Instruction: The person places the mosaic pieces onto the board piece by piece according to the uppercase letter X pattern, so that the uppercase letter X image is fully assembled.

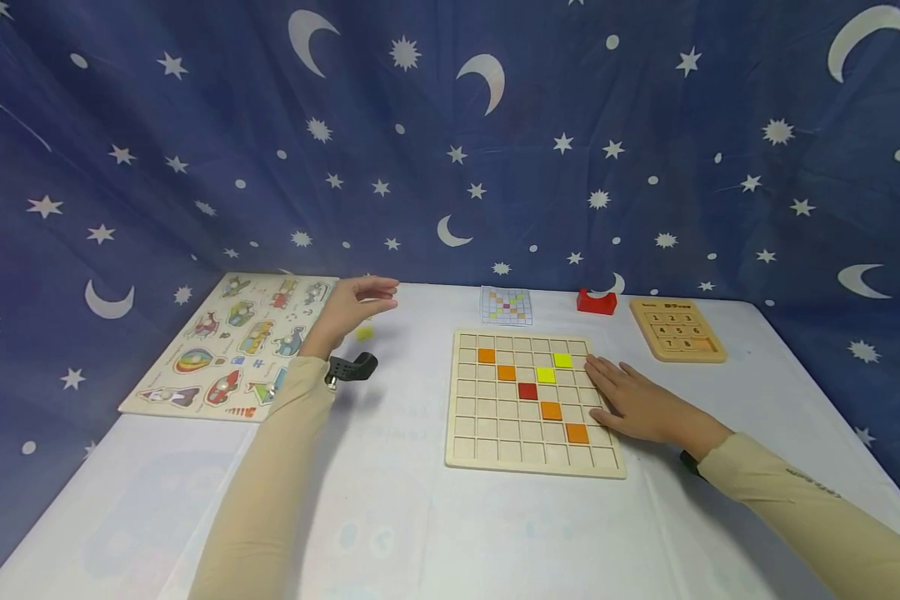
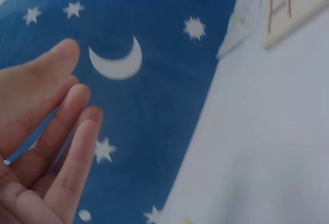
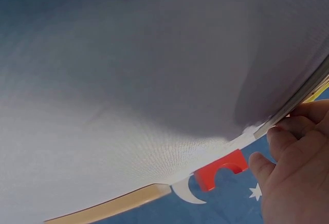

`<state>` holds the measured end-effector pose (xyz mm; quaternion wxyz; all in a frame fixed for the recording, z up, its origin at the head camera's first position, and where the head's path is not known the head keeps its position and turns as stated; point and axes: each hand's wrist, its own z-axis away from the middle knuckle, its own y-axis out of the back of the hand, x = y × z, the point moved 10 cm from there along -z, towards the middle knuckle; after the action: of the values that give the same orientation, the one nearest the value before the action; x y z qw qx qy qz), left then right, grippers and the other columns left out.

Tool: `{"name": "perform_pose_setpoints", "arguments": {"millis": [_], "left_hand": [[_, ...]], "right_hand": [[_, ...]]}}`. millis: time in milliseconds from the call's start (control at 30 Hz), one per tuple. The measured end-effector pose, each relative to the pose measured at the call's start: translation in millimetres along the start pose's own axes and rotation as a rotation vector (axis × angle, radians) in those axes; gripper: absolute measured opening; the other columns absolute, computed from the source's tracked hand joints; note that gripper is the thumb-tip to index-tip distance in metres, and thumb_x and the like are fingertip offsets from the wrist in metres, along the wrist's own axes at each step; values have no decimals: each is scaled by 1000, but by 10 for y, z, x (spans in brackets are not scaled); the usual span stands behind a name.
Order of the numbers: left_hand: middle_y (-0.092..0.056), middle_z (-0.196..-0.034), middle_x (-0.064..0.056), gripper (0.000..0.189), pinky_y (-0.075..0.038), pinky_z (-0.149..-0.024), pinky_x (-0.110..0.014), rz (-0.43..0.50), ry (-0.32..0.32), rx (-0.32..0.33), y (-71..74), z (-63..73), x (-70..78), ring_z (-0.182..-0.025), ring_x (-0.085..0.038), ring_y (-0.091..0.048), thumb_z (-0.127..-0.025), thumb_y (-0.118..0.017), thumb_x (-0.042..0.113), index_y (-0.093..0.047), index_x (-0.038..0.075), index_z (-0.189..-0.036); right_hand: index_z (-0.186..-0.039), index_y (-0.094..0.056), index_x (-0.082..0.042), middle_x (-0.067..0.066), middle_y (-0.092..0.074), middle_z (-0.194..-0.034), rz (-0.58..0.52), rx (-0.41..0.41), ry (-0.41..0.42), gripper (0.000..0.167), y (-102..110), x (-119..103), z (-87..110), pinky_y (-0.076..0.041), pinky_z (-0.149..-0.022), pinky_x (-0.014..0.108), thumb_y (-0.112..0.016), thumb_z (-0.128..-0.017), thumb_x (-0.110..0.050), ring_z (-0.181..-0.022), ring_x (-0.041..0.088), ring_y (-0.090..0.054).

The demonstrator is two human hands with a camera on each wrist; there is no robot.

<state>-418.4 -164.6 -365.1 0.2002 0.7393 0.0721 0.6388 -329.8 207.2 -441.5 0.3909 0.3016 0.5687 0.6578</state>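
Note:
A wooden grid board lies on the table with several orange tiles, one red tile and two yellow tiles in its squares, forming crossing diagonals. My right hand rests on the board's right edge, fingers extended. In the air left of the board is my left hand, its fingers loosely bent. The left wrist view shows a gap between thumb and fingers, with nothing visible in it. Just below that hand, a yellow piece lies on the table, partly hidden by the hand.
A picture puzzle board lies at the left, partly behind the left arm. Along the back are a pattern card, a red notched block and a wooden number puzzle. A starry blue curtain hangs behind the table.

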Motion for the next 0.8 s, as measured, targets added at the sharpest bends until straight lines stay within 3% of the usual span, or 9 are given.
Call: {"name": "perform_pose_setpoints", "arguments": {"millis": [200,533,800], "left_hand": [[-59,-125,-21,44,-46,-99,-40,-17,6,87,138,-17,-186,-118,-31,-55,-86,-68,12,-57,1,-127],[-58,-126,-23,44,-44,-101,-42,-136,31,198,269,-12,-350,-117,-35,-55,-86,-66,8,-56,-1,-127],[-56,-130,-22,46,-41,-105,-42,-199,93,237,297,-55,-563,-120,-36,-53,-84,-67,6,-55,-2,-128]], "right_hand": [[-149,-20,-1,18,-20,-155,-4,-2,3,80,7,-9,3,-17,-115,55,-48,-92,-51,-143,36,-20],[-149,-20,-1,18,-20,-156,-5,-2,-5,79,-16,14,-9,-17,-115,55,-48,-92,-49,-143,35,-20],[-149,-21,-1,18,-21,-156,-8,0,-2,79,2,-3,0,-18,-115,55,-48,-93,-49,-143,35,-20]]}}
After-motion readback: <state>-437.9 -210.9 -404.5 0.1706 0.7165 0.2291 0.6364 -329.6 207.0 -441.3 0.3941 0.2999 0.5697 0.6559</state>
